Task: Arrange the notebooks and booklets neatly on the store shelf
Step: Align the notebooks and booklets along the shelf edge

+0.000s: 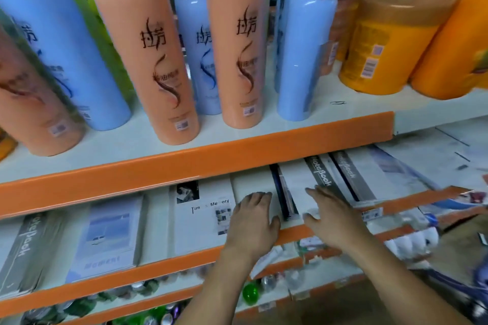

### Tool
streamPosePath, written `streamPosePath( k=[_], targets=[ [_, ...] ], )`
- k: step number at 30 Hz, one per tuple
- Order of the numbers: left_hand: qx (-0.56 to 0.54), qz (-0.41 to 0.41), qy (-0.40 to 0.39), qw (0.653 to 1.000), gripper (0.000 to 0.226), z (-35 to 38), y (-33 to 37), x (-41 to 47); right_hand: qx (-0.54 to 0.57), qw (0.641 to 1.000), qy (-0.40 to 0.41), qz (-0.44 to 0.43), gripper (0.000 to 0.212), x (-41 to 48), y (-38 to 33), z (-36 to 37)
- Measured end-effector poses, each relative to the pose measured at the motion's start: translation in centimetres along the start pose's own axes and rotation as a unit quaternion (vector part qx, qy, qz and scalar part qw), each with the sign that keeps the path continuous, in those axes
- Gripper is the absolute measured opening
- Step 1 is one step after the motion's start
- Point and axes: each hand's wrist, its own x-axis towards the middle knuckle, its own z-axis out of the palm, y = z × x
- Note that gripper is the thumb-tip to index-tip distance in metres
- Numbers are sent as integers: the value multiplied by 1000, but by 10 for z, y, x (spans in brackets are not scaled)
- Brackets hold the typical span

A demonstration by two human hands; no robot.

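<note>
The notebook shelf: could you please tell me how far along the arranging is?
Done: the Moment booklet and Time Memory booklet lie flat side by side. In hand: the left hand and right hand rest flat on the white notebooks mid-shelf. Left: the grey-banded notebooks to the right overlap askew.

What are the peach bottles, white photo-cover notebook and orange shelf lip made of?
Peach bottles: likely glossy plastic; sharp light streaks on smooth walls.
White photo-cover notebook: probably matte paper or card; flat, printed, no glare.
Orange shelf lip: smooth, satin; plastic or painted metal, cannot tell.
</note>
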Motion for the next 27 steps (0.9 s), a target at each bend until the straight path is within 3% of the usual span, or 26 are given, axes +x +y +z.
streamPosePath(
  k=[9, 14, 23, 27],
  targets=[
    [-4, -165, 2, 986, 39, 72, 74, 63, -36, 997, -40, -57, 64, 64, 115, -36],
    [25, -226, 15, 974, 60, 107, 101, 76, -38, 994, -76, -74, 67, 90, 163, -37],
    [55, -240, 10, 969, 70, 121, 136, 86, -33, 996, -80, -27, 57, 105, 215, -30],
    [54, -214, -11, 975, 71, 128, 161, 103, 12, 992, -113, -51, 56, 105, 234, -33]
  ],
)
